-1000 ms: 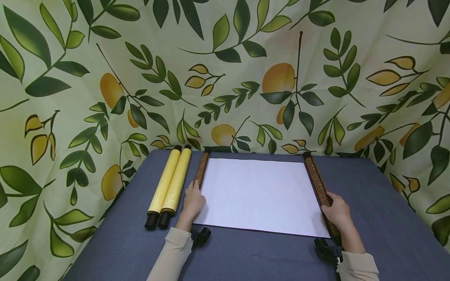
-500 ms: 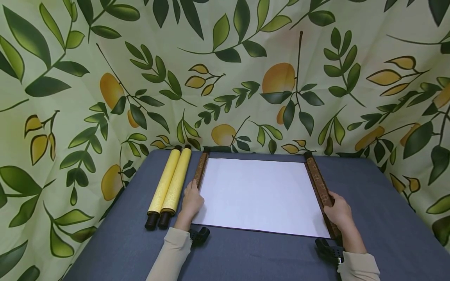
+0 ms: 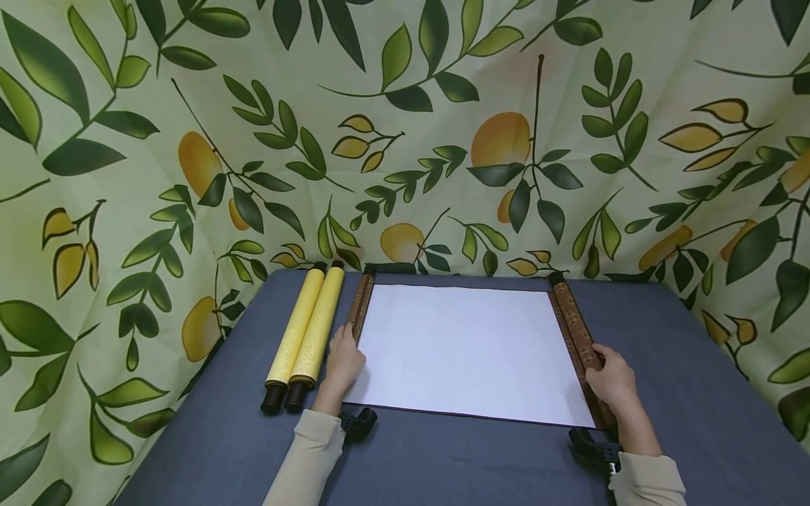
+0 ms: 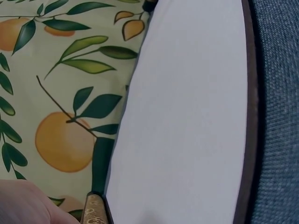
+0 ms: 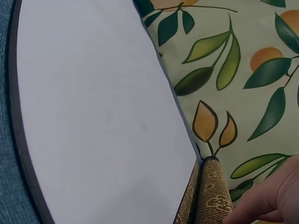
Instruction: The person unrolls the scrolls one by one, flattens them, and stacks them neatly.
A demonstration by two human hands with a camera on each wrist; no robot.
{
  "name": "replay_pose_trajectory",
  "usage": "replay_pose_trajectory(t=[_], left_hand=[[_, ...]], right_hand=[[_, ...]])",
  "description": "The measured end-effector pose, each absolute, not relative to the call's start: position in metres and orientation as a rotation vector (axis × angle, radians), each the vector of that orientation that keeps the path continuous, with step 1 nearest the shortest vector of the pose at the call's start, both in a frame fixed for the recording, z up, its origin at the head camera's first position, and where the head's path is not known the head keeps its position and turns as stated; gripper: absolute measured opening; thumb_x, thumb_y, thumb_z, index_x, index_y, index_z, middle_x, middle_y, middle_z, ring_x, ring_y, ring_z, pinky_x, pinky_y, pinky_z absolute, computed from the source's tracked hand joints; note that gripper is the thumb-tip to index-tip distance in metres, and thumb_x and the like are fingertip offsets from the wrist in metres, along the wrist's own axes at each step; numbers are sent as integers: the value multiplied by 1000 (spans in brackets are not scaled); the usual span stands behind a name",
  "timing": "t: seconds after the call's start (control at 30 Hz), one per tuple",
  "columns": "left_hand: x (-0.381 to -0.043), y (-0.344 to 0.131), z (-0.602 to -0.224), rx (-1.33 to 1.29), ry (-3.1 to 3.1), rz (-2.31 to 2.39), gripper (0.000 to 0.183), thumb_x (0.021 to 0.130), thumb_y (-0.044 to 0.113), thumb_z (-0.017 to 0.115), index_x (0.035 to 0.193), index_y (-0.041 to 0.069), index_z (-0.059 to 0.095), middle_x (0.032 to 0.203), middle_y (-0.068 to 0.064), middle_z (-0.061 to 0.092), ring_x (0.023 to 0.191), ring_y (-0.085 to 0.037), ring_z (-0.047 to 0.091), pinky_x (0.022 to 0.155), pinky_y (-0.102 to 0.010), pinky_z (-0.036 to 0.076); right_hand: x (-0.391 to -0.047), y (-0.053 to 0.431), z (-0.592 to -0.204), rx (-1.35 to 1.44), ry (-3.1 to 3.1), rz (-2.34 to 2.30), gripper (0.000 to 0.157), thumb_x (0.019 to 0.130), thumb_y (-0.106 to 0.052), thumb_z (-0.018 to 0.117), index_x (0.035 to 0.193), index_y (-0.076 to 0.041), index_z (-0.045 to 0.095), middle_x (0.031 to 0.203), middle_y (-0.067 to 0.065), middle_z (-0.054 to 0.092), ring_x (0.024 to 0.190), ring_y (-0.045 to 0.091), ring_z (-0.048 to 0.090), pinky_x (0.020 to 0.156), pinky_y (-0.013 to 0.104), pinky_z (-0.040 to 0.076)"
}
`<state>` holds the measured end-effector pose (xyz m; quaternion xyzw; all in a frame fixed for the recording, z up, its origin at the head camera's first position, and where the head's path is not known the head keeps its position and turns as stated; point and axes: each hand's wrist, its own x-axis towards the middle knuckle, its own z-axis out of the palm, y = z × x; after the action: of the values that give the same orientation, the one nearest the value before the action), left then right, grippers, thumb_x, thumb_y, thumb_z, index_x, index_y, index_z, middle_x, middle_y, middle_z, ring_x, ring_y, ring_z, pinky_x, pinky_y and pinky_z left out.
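Note:
A hanging scroll (image 3: 468, 351) lies unrolled across the table, its white sheet bare between two brown patterned ends. My left hand (image 3: 344, 362) grips the near part of the left roll (image 3: 362, 302). At the other side, my right hand (image 3: 614, 383) holds the right roll (image 3: 574, 320), fingers curled on its outer side. Beside that roll a strip of brown patterned backing shows, also seen in the right wrist view next to the roll (image 5: 213, 191). The left wrist view catches only part of the left hand (image 4: 23, 205) and the roll's tip (image 4: 96, 210).
Two yellow rolled scrolls (image 3: 294, 327) (image 3: 319, 323) with dark end knobs lie side by side, left of the left hand. A blue-grey cloth (image 3: 455, 464) covers the table. Leaf-and-fruit patterned fabric (image 3: 405, 140) hangs behind and at both sides.
My right hand has shifted slightly right with the right roll, and more brown backing shows beside it. The left hand and its roll have edged slightly left.

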<state>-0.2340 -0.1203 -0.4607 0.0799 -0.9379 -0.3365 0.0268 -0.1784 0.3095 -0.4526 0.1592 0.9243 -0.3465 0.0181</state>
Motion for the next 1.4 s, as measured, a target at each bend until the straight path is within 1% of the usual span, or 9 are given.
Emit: replay_pose_trajectory(t=[0.27, 0.43, 0.6, 0.73, 0.83, 1.13, 1.27, 1.33, 1.4], left_hand=[[-235, -124, -461, 255, -2889, -1033, 58, 87, -5, 42, 144, -7, 34, 151, -31, 31, 138, -50, 31, 106, -62, 36], [-236, -125, -462, 252, -2884, -1033, 58, 87, -5, 42, 144, -9, 34, 151, -31, 31, 138, -50, 31, 106, -61, 37], [-236, -125, -461, 256, -2883, -1060, 59, 87, -5, 40, 145, -9, 33, 152, -31, 30, 139, -50, 30, 107, -61, 36], [-237, -126, -462, 267, -2886, -1062, 59, 87, -4, 41, 145, -8, 32, 152, -30, 30, 139, -49, 31, 107, -61, 36], [-237, -127, -462, 269, -2888, -1046, 60, 87, -3, 43, 146, -9, 31, 151, -30, 32, 138, -49, 33, 106, -60, 37], [-236, -130, -460, 258, -2881, -1048, 62, 84, -6, 47, 145, -9, 32, 150, -31, 33, 137, -50, 34, 106, -60, 38], [-236, -132, -459, 261, -2879, -1079, 62, 85, -6, 46, 145, -10, 30, 151, -31, 32, 138, -50, 32, 108, -60, 36], [-236, -132, -458, 262, -2883, -1084, 62, 86, -6, 46, 146, -10, 30, 151, -31, 32, 139, -50, 32, 109, -60, 35], [-236, -133, -459, 259, -2880, -1082, 62, 85, -6, 46, 145, -11, 30, 150, -32, 32, 139, -50, 32, 109, -59, 35]], right_hand=[[-178, 310, -453, 525, 2892, -1092, 57, 87, 0, 38, 143, 11, 29, 141, 42, 30, 99, 44, 43, 79, 50, 43], [-176, 311, -452, 554, 2906, -1076, 57, 86, 0, 37, 141, 12, 31, 138, 43, 34, 89, 41, 46, 69, 41, 44], [-176, 313, -451, 573, 2897, -1072, 58, 85, 0, 37, 141, 13, 31, 139, 42, 33, 88, 39, 44, 67, 38, 41], [-176, 314, -452, 569, 2881, -1093, 60, 85, 0, 42, 142, 13, 29, 135, 42, 35, 71, 29, 45, 60, 34, 38], [-176, 314, -453, 577, 2871, -1109, 62, 85, 0, 46, 142, 13, 28, 132, 42, 36, 58, 21, 41, 55, 31, 36], [-175, 316, -454, 595, 2862, -1115, 63, 85, 0, 44, 144, 12, 26, 125, 41, 39, 54, 17, 37, 53, 31, 35], [-176, 317, -455, 590, 2865, -1114, 63, 86, -1, 47, 144, 12, 26, 133, 42, 35, 61, 23, 42, 54, 31, 36], [-177, 316, -455, 592, 2865, -1106, 64, 86, -2, 50, 144, 11, 25, 138, 43, 32, 74, 33, 48, 58, 35, 41], [-177, 316, -456, 600, 2862, -1104, 65, 86, -1, 51, 145, 10, 25, 142, 42, 28, 96, 46, 49, 69, 44, 48]])
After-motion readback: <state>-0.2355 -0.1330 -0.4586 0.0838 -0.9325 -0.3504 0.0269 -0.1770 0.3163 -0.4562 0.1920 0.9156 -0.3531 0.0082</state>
